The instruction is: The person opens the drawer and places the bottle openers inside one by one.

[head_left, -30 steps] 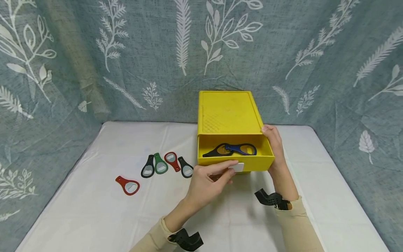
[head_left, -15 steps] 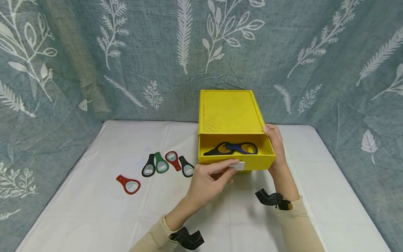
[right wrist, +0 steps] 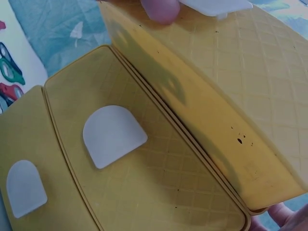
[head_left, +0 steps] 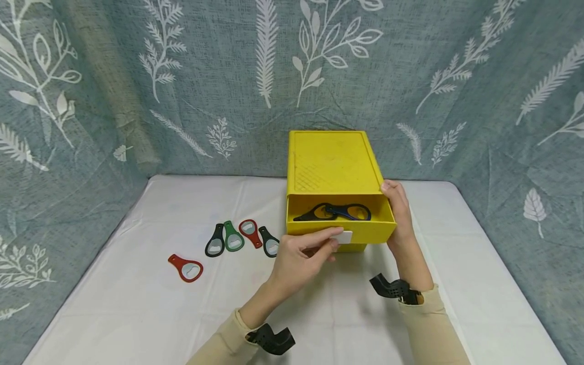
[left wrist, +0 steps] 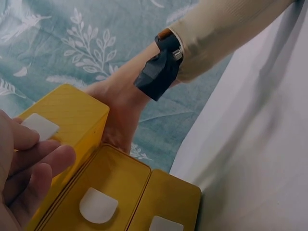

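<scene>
A yellow drawer box (head_left: 335, 161) stands toward the back of the table, its top drawer (head_left: 371, 233) pulled partly out. My left hand (head_left: 296, 259) pinches the white handle tab (head_left: 345, 237) on that drawer's front between thumb and fingers. Inside lie a black bottle opener (head_left: 314, 214) and a dark blue bottle opener (head_left: 350, 211), overlapping. At the box's right side my right hand (head_left: 400, 213) grips it, with a fingertip on the upper edge. In the left wrist view, the lower drawers (left wrist: 122, 168) are pushed in flush below the top one.
Left of the box, a red bottle opener (head_left: 249, 229), a green one (head_left: 234, 239) and two black ones lie in a row on the white tablecloth (head_left: 114, 314). Another red bottle opener (head_left: 186, 268) lies nearer the front left. A patterned curtain (head_left: 219, 76) surrounds the table.
The top drawer has slid slightly back into the box, my left hand moving along with its tab. The openers inside sit a bit deeper. My right hand stays in place.
</scene>
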